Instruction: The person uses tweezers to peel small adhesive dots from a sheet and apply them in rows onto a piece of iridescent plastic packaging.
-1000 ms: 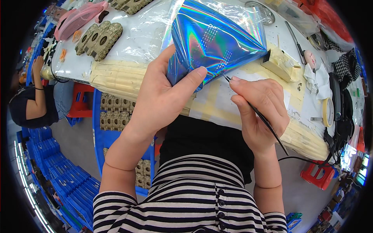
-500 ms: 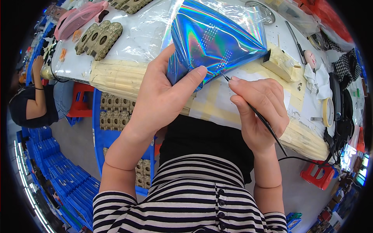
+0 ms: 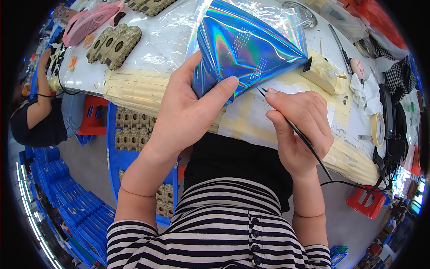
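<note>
My left hand (image 3: 190, 101) grips a shiny blue holographic sheet (image 3: 268, 40) by its near left edge, with the thumb on top. The sheet is lifted and curved above the bench, and small pale pieces (image 3: 242, 40) sit on it in rows. Dark, slender tweezers (image 3: 306, 142) are pinched between the thumb and fingers of my right hand (image 3: 302, 121). Their tips lie beside the sheet's near edge, close to my left thumb. The two prongs look slightly parted at the tips, and whether they hold anything is too small to tell.
Camouflage-patterned parts (image 3: 114, 45) lie on the bench at left, near a pink mesh item (image 3: 92, 20). To the right are a taped block (image 3: 324, 74), white tissue (image 3: 369, 96) and a tape roll (image 3: 378, 129). A blue tray (image 3: 134, 159) holds more camouflage parts below. A co-worker (image 3: 42, 114) sits at far left.
The tweezer tips have drawn back slightly from the sheet's edge and look more parted. My left hand and the sheet hold still. The co-worker's arm at far left has moved up.
</note>
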Demonstrator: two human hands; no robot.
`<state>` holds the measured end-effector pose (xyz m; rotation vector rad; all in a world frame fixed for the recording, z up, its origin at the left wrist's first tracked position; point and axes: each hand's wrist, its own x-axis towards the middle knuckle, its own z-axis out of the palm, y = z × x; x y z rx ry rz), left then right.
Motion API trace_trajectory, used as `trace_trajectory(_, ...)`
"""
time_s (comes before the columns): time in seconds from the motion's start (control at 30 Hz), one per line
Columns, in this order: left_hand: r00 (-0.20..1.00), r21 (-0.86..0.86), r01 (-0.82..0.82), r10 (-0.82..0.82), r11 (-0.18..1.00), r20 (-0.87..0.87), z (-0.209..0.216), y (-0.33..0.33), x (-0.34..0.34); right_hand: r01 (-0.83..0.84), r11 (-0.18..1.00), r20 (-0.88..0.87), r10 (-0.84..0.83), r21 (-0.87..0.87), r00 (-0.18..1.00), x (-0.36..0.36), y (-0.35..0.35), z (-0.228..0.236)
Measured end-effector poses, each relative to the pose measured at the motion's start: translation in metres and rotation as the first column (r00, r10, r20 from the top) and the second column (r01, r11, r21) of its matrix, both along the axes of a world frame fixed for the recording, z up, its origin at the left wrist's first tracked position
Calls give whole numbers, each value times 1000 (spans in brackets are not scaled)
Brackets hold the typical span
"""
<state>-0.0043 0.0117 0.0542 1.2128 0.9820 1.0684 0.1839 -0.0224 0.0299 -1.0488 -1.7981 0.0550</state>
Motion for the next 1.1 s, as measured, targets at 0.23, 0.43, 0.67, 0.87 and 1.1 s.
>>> trace_trajectory(0.23, 1000, 9, -1, 1, 1000, 4, -1, 0, 0, -6, 1000, -1, 6, -2, 1000, 0, 1, -1)
trace_trajectory(0.43, 1000, 10, -1, 1, 1000, 6, -1, 0, 0, 3, 1000, -15, -3, 1, 1000, -1, 0, 1)
trace_trajectory(0.67, 1000, 6, 14, -14, 1000, 6, -3, 0, 0, 7, 1000, -6, -7, 21, 1000, -1, 2, -1)
trace_trajectory(0.87, 1000, 34, 29, -29, 999, 0, -3, 1, 0, 11, 1000, -9, -11, 19, 1000, -1, 1, 0)
trace_trajectory(1.1, 1000, 21, 21, -21, 1000, -4, -2, 0, 0, -1, 1000, -7, 1, 13, 1000, -1, 0, 1)
